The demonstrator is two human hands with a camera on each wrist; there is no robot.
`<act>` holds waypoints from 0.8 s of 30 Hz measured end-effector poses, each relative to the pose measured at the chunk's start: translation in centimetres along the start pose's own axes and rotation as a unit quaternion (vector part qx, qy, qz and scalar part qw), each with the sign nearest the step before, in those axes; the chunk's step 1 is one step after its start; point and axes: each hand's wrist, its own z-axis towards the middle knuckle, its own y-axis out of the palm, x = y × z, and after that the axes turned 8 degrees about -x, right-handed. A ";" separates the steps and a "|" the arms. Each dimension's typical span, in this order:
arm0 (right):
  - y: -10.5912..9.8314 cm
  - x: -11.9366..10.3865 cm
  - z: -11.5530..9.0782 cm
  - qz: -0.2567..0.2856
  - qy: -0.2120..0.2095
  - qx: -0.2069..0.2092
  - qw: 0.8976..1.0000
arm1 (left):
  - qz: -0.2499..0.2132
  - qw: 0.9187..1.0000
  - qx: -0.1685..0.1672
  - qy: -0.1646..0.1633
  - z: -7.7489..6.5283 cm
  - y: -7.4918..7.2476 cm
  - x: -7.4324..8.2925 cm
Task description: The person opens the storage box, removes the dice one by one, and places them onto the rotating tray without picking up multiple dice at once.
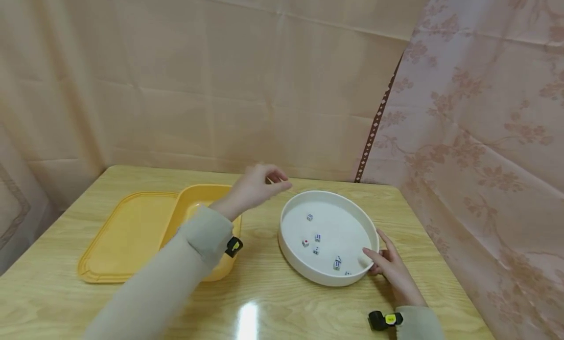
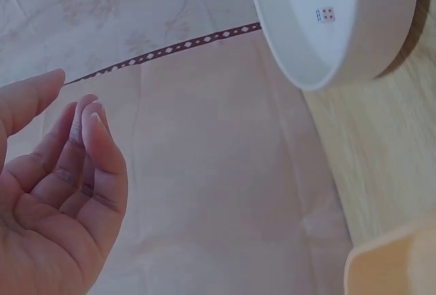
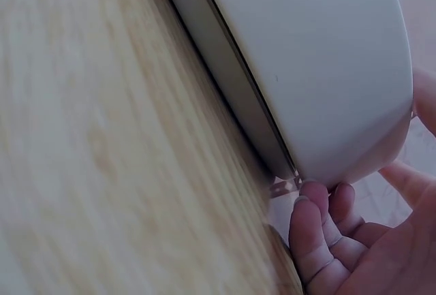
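Observation:
A round white tray (image 1: pixel 341 222) with a raised wall stands at the right of the table. Several small white dice lie spread on its floor, among them one with a red pip (image 1: pixel 305 243) and one with blue marks (image 1: pixel 317 238). My right hand (image 1: pixel 391 266) grips the tray's right side, thumb over the rim and the other fingers low against the outer wall. Up in the air beyond the tray's far left side is my left hand (image 1: pixel 257 186). Its fingers are loosely bent, thumb apart from them, and nothing is held.
Left of the tray, a yellow plastic box (image 1: pixel 196 189) sits partly behind my left forearm. A flat yellow lid (image 1: pixel 132 232) lies beside it, at the left of the wooden table (image 1: pixel 282 310). Beige cloth (image 1: pixel 242 85) hangs behind, and flowered cloth (image 1: pixel 484 134) on the right.

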 end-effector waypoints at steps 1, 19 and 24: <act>0.0 -0.1 0.0 0.001 -0.001 0.000 1.000 | 0.004 1.000 0.000 0.000 -0.2 -0.2 0.0; 0.0 -0.7 -0.2 -0.006 0.004 0.001 1.000 | 0.017 1.000 0.009 0.005 -3.6 -3.0 -1.9; 0.1 -0.7 -0.1 0.006 0.006 0.006 1.000 | 0.020 1.000 0.002 -0.013 -4.5 -3.4 -2.8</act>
